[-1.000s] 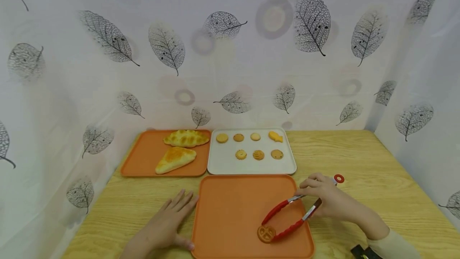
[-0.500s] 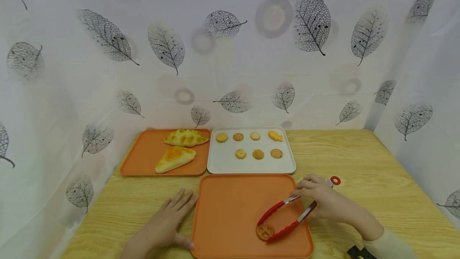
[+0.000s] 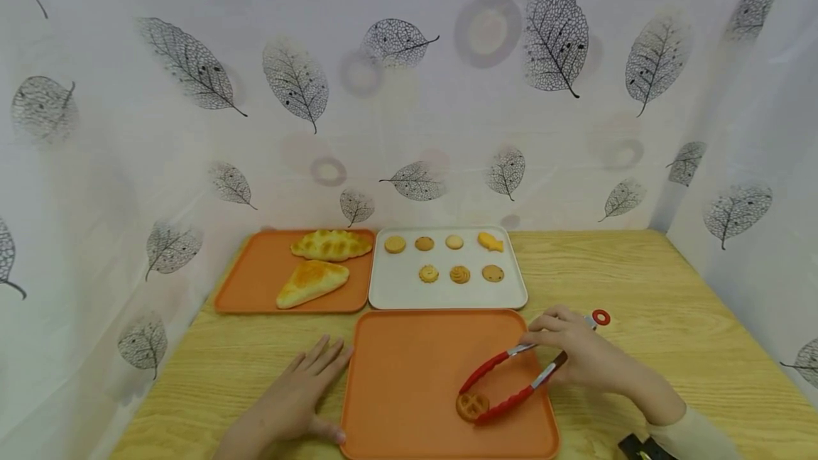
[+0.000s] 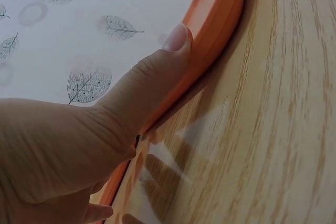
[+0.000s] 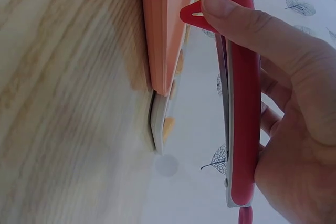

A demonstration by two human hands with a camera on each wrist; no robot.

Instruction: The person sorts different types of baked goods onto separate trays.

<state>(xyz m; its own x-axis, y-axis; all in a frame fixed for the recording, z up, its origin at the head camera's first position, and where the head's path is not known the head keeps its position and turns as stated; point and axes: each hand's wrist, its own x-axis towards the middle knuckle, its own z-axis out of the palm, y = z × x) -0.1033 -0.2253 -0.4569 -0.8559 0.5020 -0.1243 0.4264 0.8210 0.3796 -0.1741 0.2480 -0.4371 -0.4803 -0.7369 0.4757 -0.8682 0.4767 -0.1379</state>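
Observation:
In the head view my right hand [image 3: 578, 350] holds a pair of red and silver tongs [image 3: 500, 401] over the front orange tray [image 3: 409, 368]. A brown pretzel-shaped cookie [image 3: 473, 407] lies between the tong tips at the tray's right part; one tip meets its lower right edge, the other is at its upper edge. The right wrist view shows my thumb and fingers around the red handle of the tongs [image 5: 245, 103]. My left hand [image 3: 290, 400] lies at the tray's left edge with fingers spread and straight. In the left wrist view its thumb [image 4: 152, 74] touches the tray rim [image 4: 215, 30].
Behind stands a white tray [image 3: 409, 297] with several small cookies [image 3: 459, 275] and an orange fish-shaped one [image 3: 491, 242]. A second orange tray [image 3: 249, 282] at the back left bears two pastries [image 3: 313, 282]. A leaf-patterned curtain [image 3: 409, 112] surrounds the wooden table [image 3: 607, 275].
The tongs have shifted slightly left, and the pretzel cookie has moved a little away from me and turned slightly between the tips. My left hand has stayed in place.

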